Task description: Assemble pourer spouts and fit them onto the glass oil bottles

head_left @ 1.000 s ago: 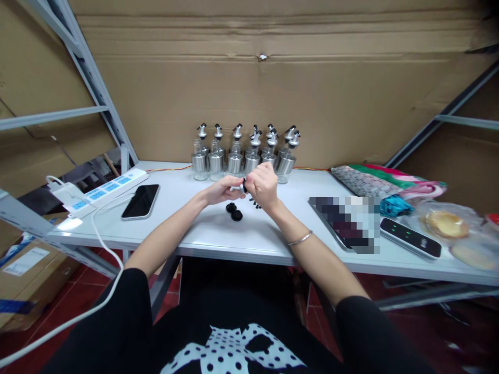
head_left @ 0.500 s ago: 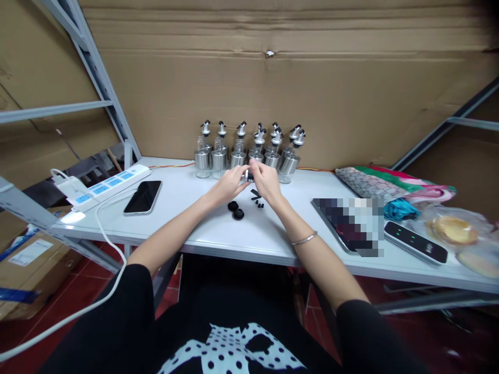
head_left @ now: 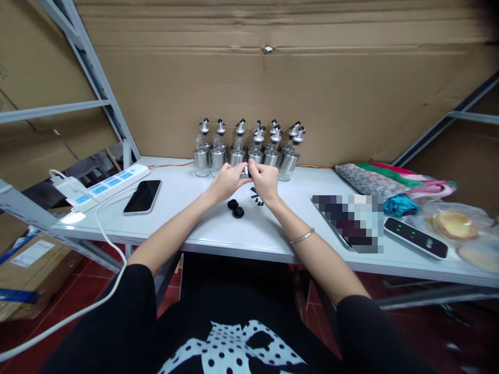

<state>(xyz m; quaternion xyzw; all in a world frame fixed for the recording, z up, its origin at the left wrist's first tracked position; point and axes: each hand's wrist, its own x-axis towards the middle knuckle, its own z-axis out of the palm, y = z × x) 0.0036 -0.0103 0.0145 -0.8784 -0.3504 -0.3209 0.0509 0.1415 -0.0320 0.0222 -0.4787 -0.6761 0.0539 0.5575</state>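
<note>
My left hand and my right hand meet above the white table, fingers closed on a small silver-and-black pourer part. Most of that part is hidden by the fingers. Below the hands lie two black round caps, with small black strips and tiny black plugs to their right. Behind the hands stand several glass bottles with steel sleeves. Silver pour spouts with black tips top many of them; some front-row bottles at the left have bare necks.
At the left are a phone and a white power strip with a cable running toward me. To the right lie a blurred-out flat device, a black-and-white gadget, a colourful cloth bundle and bagged round food. Cardboard backs the table.
The right hand's fingers have curled further round the pourer part, and less of its black end shows. The hands stay in nearly the same place; the view has shifted slightly.
</note>
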